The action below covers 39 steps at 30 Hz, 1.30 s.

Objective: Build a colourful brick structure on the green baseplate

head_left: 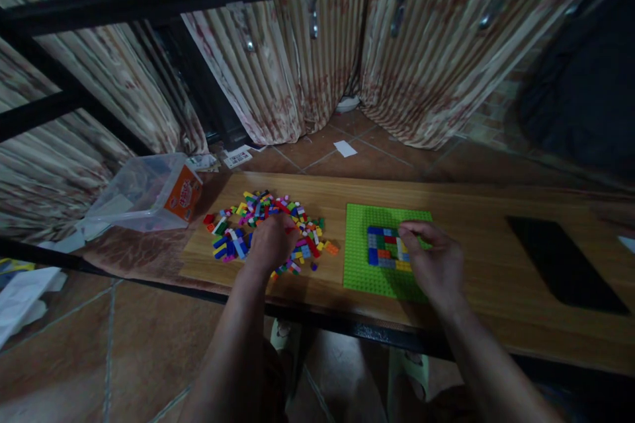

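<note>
Clear bin (171,201) w/ orange label, contents unclear.
L hand (272,239) o/ brick pile (308,236), R hand (439,261) o/ baseplate (356,248); grips: can't tell.

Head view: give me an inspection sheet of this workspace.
Surface: wooden top; dark flat panel at right.
Work pieces: loose brick pile at left; green baseplate bearing joined bricks.
Clutter: clear plastic bin left of the pile; paper slip on the tiled floor.
Hands: left hand over the pile; right hand at the joined bricks' right side; contact unclear for both.
Cables: nothing seen.
Surroundings: patterned curtains beyond the wooden top.
</note>
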Each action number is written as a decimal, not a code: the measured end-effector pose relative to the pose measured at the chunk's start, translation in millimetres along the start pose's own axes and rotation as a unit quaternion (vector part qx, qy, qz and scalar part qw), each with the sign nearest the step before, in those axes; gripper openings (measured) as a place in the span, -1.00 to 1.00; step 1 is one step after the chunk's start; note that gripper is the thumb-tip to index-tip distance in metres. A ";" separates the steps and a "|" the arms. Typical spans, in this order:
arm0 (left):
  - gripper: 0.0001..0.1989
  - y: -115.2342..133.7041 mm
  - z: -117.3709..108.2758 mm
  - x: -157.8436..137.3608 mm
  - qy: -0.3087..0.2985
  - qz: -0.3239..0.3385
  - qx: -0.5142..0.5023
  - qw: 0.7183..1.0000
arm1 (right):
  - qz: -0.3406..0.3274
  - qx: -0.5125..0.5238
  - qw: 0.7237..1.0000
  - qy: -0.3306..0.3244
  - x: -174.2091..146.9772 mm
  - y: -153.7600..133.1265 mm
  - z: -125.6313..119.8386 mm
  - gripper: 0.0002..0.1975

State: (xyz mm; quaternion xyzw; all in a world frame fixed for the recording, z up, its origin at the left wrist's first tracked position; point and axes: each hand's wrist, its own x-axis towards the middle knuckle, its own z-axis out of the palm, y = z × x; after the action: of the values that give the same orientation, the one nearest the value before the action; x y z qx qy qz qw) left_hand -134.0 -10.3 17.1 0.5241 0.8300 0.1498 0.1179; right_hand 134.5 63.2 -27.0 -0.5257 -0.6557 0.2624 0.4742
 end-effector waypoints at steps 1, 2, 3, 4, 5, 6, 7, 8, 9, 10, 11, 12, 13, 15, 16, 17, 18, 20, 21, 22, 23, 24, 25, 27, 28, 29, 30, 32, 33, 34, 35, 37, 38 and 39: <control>-0.81 -0.5 -0.1 1.3 0.003 0.003 -0.024 1.000 | 0.007 0.004 1.000 0.008 1.8 1.6 -3.5 -0.80; -0.81 -0.3 -0.2 2.3 0.003 0.008 -0.047 0.999 | 0.015 0.009 1.000 0.015 3.1 3.1 -6.7 -0.80; -0.81 0.9 -0.2 3.0 -0.001 0.015 -0.068 0.998 | 0.023 0.014 0.999 0.020 3.9 4.4 -9.5 -0.80; -0.81 2.7 -0.1 3.4 -0.007 0.026 -0.087 0.996 | 0.030 0.019 0.999 0.022 4.3 5.4 -12.0 -0.79; -0.81 5.0 0.0 3.5 -0.015 0.038 -0.104 0.994 | 0.035 0.022 0.999 0.023 4.3 6.0 -14.0 -0.79; -0.81 7.5 0.2 3.4 -0.023 0.050 -0.119 0.991 | 0.039 0.023 0.999 0.024 4.0 6.2 -15.6 -0.78; -0.81 9.8 0.4 3.3 -0.029 0.062 -0.132 0.989 | 0.041 0.024 0.999 0.023 3.6 6.0 -16.9 -0.78; -0.80 11.7 0.9 3.2 -0.033 0.070 -0.143 0.987 | 0.042 0.024 0.999 0.021 3.1 5.5 -17.8 -0.78; -0.80 12.9 1.4 3.2 -0.034 0.074 -0.152 0.985 | 0.042 0.024 0.999 0.018 2.6 4.7 -18.5 -0.78; -0.80 13.4 2.1 3.4 -0.033 0.075 -0.159 0.984 | 0.044 0.024 0.999 0.014 2.3 3.8 -18.9 -0.79; -0.79 13.2 2.8 3.7 -0.032 0.075 -0.163 0.983 | 0.045 0.023 0.999 0.010 2.0 2.9 -19.2 -0.79; -0.78 12.4 3.5 4.1 -0.032 0.072 -0.163 0.983 | 0.045 0.022 0.999 0.005 1.8 2.0 -19.1 -0.79; -0.77 11.2 4.0 4.6 -0.032 0.069 -0.159 0.984 | 0.043 0.020 0.999 0.001 1.7 1.2 -18.9 -0.80; -0.76 8.9 4.3 5.2 -0.038 0.058 -0.137 0.988 | 0.032 0.016 0.999 -0.008 1.4 0.0 -18.0 -0.80; -0.75 8.1 4.1 5.3 -0.042 0.051 -0.121 0.990 | 0.026 0.014 0.999 -0.013 1.0 -0.5 -17.4 -0.80; -0.75 7.7 3.6 5.2 -0.046 0.043 -0.106 0.992 | 0.020 0.011 1.000 -0.020 0.6 -0.9 -16.7 -0.80; -0.76 7.7 2.9 5.1 -0.047 0.036 -0.090 0.994 | 0.015 0.009 1.000 -0.025 -0.1 -1.2 -16.0 -0.80; -0.77 8.5 1.5 4.8 -0.047 0.025 -0.064 0.997 | 0.009 0.005 0.999 -0.032 -1.6 -1.8 -14.6 -0.79; -0.78 8.9 1.0 4.7 -0.045 0.022 -0.054 0.997 | 0.007 0.003 0.999 -0.032 -2.4 -2.2 -14.1 -0.79; -0.78 9.1 0.8 4.7 -0.043 0.018 -0.046 0.998 | 0.005 0.003 0.999 -0.032 -3.1 -2.6 -13.7 -0.79; -0.77 8.9 0.7 4.8 -0.040 0.012 -0.041 0.998 | 0.003 0.002 0.999 -0.032 -3.7 -3.1 -13.3 -0.78; -0.76 8.2 0.8 5.1 -0.038 0.007 -0.039 0.999 | 0.001 0.001 1.000 -0.031 -4.1 -3.6 -13.1 -0.78; -0.75 6.9 1.0 5.4 -0.035 0.002 -0.038 0.999 | -0.001 -0.002 1.000 -0.031 -4.4 -4.1 -12.8 -0.78; -0.73 2.9 1.3 6.5 -0.026 -0.009 -0.041 0.999 | -0.006 -0.006 1.000 -0.027 -4.7 -4.9 -12.3 -0.77; -0.73 0.5 1.2 7.0 -0.019 -0.015 -0.043 0.999 | -0.008 -0.008 1.000 -0.025 -4.7 -5.0 -12.0 -0.76; -0.72 -1.9 0.8 7.5 -0.010 -0.019 -0.043 0.999 | -0.009 -0.007 1.000 -0.022 -4.7 -5.0 -11.6 -0.76; -0.71 -4.1 0.2 8.0 0.000 -0.023 -0.042 0.999 | -0.010 -0.006 1.000 -0.020 -4.8 -4.8 -11.1 -0.76; -0.70 -7.4 -1.5 9.1 0.021 -0.035 -0.039 0.998 | -0.010 -0.003 1.000 -0.020 -5.0 -4.0 -10.0 -0.76; -0.70 -8.5 -2.6 9.8 0.032 -0.042 -0.038 0.998 | -0.008 -0.002 1.000 -0.021 -5.2 -3.4 -9.5 -0.76; -0.69 -9.3 -3.7 10.5 0.043 -0.050 -0.037 0.997 | -0.005 -0.002 1.000 -0.023 -5.4 -2.7 -9.0 -0.77; -0.68 -10.1 -4.8 11.3 0.055 -0.058 -0.037 0.996 | -0.001 -0.002 1.000 -0.024 -5.7 -2.0 -8.6 -0.76; -0.67 -12.2 -7.1 13.1 0.079 -0.072 -0.035 0.994 | 0.005 0.000 1.000 -0.026 -6.2 -0.8 -8.1 -0.76; -0.66 -14.0 -8.4 14.0 0.090 -0.080 -0.035 0.992 | 0.007 0.000 1.000 -0.025 -6.4 -0.3 -8.1 -0.75; -0.66 -16.4 -9.8 14.9 0.103 -0.088 -0.037 0.990 | 0.008 -0.003 1.000 -0.025 -6.5 0.0 -8.1 -0.75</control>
State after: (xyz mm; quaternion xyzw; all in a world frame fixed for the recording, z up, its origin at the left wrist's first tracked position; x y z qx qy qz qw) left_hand -157.4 -4.7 19.4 0.4263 0.8745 0.2224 0.0640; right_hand 141.8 55.8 -25.9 -0.5256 -0.6638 0.2775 0.4540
